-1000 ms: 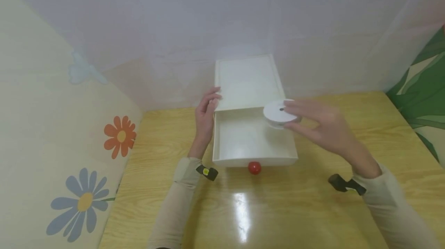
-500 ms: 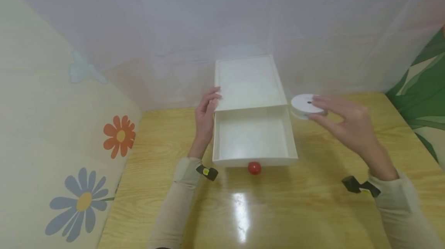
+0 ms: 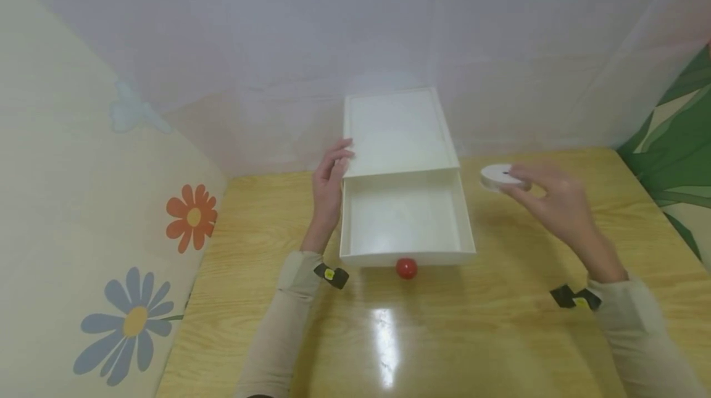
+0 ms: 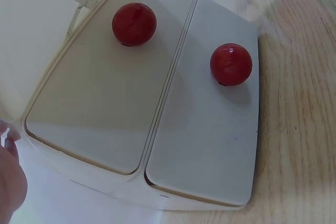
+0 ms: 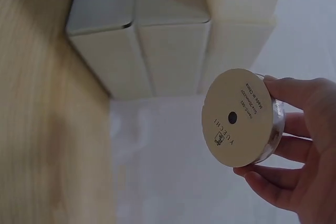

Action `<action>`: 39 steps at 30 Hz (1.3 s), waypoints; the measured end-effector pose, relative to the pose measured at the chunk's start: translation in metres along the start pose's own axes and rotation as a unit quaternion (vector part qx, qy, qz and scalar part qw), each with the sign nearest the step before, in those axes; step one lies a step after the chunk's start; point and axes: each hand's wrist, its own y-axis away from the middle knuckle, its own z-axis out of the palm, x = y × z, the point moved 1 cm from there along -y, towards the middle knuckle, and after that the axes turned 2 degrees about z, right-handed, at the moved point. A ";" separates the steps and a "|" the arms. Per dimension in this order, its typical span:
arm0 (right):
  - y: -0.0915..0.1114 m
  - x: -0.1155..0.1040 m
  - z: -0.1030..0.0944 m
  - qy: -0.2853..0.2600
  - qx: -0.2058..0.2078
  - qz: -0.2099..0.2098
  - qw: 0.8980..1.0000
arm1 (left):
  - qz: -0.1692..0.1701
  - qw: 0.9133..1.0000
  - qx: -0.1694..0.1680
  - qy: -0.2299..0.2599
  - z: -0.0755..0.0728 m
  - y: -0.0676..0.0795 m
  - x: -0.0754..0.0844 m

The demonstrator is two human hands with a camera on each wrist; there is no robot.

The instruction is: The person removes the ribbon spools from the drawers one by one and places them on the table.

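Note:
A white drawer cabinet (image 3: 397, 129) has its top drawer (image 3: 402, 216) pulled out, with a red round knob (image 3: 407, 268) on the front. Nothing shows inside that drawer. My left hand (image 3: 329, 185) rests along the cabinet's left side, its fingertips on the top edge. To the right of the cabinet, my right hand (image 3: 555, 200) holds a ribbon spool (image 3: 493, 177) between thumb and fingers, above the table. In the right wrist view, the spool's printed label disc (image 5: 223, 124) with a centre hole faces the camera. Clear or pale wrapping shows round its rim.
Two lower drawer fronts (image 4: 105, 98) with red knobs (image 4: 231, 64) appear shut in the left wrist view. The cabinet stands on a wooden table (image 3: 444, 336), close to a pale cloth backdrop (image 3: 278, 46). A flower-painted panel (image 3: 72, 213) borders the left.
My right hand has carried the spool from over the open drawer's right side out to the right, then slightly lower. The left hand and cabinet stay in place.

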 end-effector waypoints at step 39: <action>0.063 0.056 0.050 0.046 -0.190 0.127 0.973 | -0.008 1.000 0.007 -0.012 0.003 0.000 0.004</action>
